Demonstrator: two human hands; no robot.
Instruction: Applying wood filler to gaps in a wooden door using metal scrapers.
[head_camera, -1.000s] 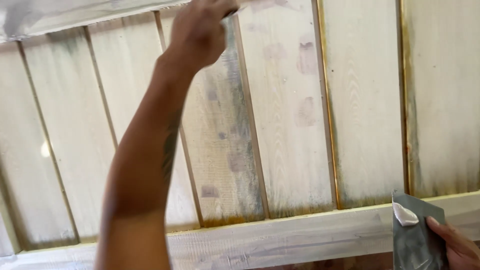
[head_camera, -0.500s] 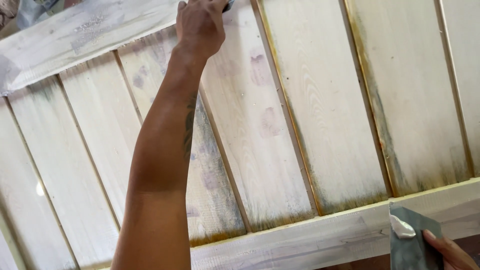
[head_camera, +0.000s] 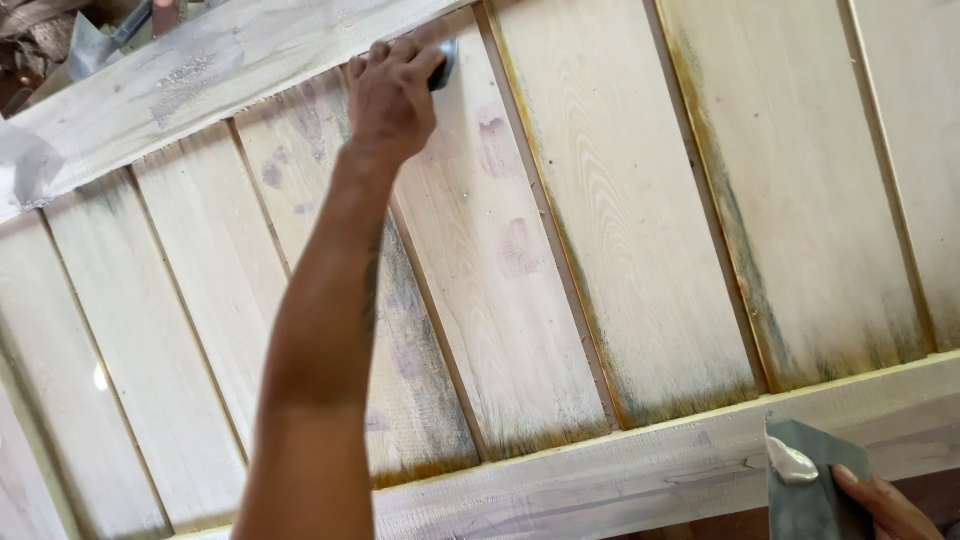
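My left hand (head_camera: 390, 95) reaches up to the top of a whitewashed wooden panel (head_camera: 610, 200) made of upright boards. Its fingers are closed on a small dark scraper (head_camera: 443, 62), whose blade is pressed to a board just under the top rail (head_camera: 230, 55). My forearm crosses the middle boards, which carry greyish smudges and patches. At the bottom right, my right hand (head_camera: 885, 508) grips a grey flat plate (head_camera: 805, 500) with a blob of white filler (head_camera: 790, 463) on its upper corner, held in front of the bottom rail (head_camera: 600, 478).
The grooves between boards show yellow-green staining, strongest near the bottom rail. Dark clutter and metal bits (head_camera: 70, 35) lie beyond the top rail at the upper left. A scrap of clear plastic or tape (head_camera: 25, 160) clings to the left end of that rail.
The view has tilted so the top rail shows more. My left hand with the scraper now sits lower in view, just under that rail. My right hand and plate stay at the bottom right.
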